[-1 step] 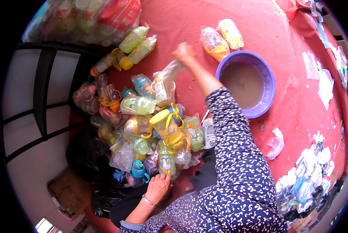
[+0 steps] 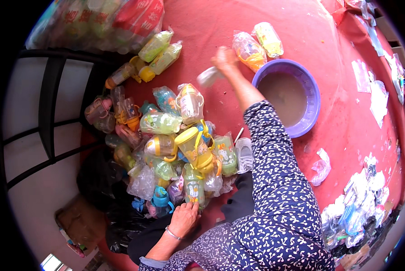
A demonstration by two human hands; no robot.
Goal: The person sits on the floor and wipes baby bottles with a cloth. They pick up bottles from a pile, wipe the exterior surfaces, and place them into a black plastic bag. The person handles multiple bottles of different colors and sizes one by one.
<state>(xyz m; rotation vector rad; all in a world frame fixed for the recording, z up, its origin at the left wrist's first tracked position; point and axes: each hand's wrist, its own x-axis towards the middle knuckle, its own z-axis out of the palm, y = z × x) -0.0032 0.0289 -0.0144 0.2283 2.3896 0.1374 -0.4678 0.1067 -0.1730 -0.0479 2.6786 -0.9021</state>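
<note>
My right hand (image 2: 226,58) is stretched out over the red floor, closed on a greyish-white cloth (image 2: 210,77) that is blurred by motion. Just left of the cloth, a clear baby bottle (image 2: 190,105) with a yellow top and white handles stands at the far side of a heap of bottles. My left hand (image 2: 184,219) is low at the near side of the heap, its curled fingertips on the lower end of a green baby bottle (image 2: 194,185). Beside it sits a blue-topped cup (image 2: 161,198). A yellow cup (image 2: 191,145) lies on top of the heap.
A purple basin (image 2: 316,97) of murky water stands right of my right forearm. Two wrapped bottles (image 2: 268,39) lie beyond it. At far left are more wrapped bottles (image 2: 166,58) and a large filled bag (image 2: 107,22). Crumpled plastic wrappers (image 2: 347,217) are piled at lower right.
My right hand has moved a little to the right with the cloth, which has swung away from the clear bottle with white handles. My left hand has stayed in place.
</note>
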